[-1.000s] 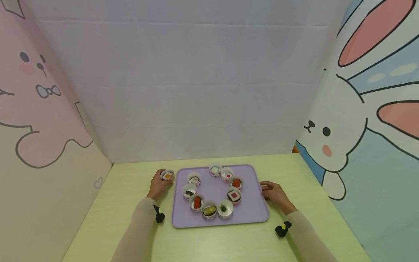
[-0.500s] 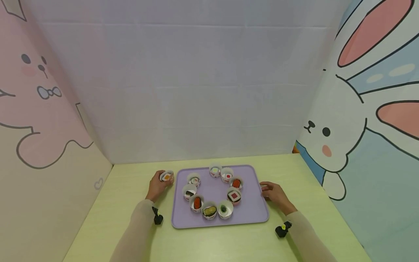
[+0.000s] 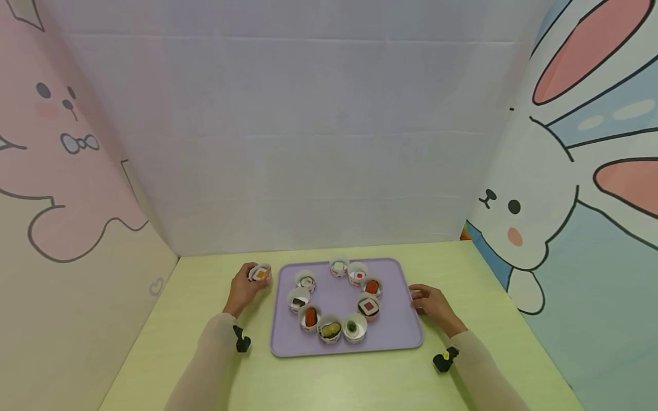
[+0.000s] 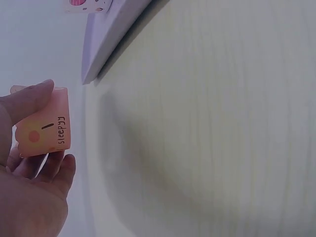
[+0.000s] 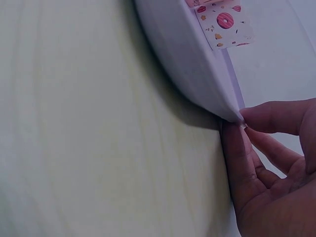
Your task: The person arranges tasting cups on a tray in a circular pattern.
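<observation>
In the head view my left hand (image 3: 244, 290) holds a small paper cup (image 3: 255, 278) with a white-and-orange sushi piece in it, left of the tray. The left wrist view shows the cup's pinkish side (image 4: 55, 116), printed "sleepyy", gripped between thumb and fingers, apart from the tray corner. A lilac tray (image 3: 329, 297) carries a ring of similar cups with sushi pieces; the ring has a gap at its back left. My right hand (image 3: 433, 303) pinches the tray's right edge, thumb on the rim (image 5: 237, 111) and a finger low against it in the right wrist view.
The tray lies on a pale yellow-green table (image 3: 329, 379). A white sheet (image 3: 319, 142) hangs behind it, with cartoon-printed panels on both sides, a pink figure (image 3: 61, 160) left and a white rabbit (image 3: 524, 228) right. A cup (image 5: 222, 24) stands close inside the tray's edge.
My left hand, still holding the cup, has drifted slightly left and away from the tray. The right hand stays at the tray edge, and the cups on the tray keep their places.
</observation>
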`<state>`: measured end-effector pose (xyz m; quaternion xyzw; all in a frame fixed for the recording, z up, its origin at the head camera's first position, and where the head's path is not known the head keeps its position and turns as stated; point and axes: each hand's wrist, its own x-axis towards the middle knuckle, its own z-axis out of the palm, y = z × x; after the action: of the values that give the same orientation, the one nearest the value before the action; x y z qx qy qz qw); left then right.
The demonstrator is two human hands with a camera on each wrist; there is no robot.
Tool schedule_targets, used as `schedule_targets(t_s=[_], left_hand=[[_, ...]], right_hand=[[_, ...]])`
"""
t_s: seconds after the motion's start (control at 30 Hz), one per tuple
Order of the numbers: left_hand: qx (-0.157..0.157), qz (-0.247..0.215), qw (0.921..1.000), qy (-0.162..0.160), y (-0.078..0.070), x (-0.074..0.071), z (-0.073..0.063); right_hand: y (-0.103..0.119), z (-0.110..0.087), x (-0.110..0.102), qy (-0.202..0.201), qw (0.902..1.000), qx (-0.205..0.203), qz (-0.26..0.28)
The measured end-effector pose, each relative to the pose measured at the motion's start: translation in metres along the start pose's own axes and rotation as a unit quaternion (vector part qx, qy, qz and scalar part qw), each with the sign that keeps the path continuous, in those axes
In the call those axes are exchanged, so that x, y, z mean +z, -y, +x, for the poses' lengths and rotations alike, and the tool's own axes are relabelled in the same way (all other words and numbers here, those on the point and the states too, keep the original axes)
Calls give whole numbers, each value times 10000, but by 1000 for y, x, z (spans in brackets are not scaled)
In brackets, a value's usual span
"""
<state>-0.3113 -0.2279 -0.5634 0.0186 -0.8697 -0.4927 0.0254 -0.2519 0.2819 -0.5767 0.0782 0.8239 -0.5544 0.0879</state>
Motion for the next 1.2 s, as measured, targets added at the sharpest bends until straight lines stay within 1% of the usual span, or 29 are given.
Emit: schedule_targets(t_s=[0.2, 0.47, 0.63, 0.77, 0.9, 1.2], left_hand=[[147, 73, 9999, -20, -9, -5, -1], [265, 30, 9995, 194, -31, -7, -2], [397, -26, 9989, 249, -44, -7, -2], [459, -42, 9983, 363, -55, -5, -3], [451, -88, 9979, 463, -67, -3, -3], [629, -143, 9959, 638, -89, 10, 1]], right_hand=[[-1, 2, 0, -52, 10000, 23, -52], [1, 0, -2, 21, 9999, -53, -83], [2, -1, -2, 10, 10000, -40, -39], [0, 1, -2, 0, 10000, -31, -38], [-1, 1, -2, 16, 10000, -9, -16], [-1, 1, -2, 13, 10000, -75, -62]])
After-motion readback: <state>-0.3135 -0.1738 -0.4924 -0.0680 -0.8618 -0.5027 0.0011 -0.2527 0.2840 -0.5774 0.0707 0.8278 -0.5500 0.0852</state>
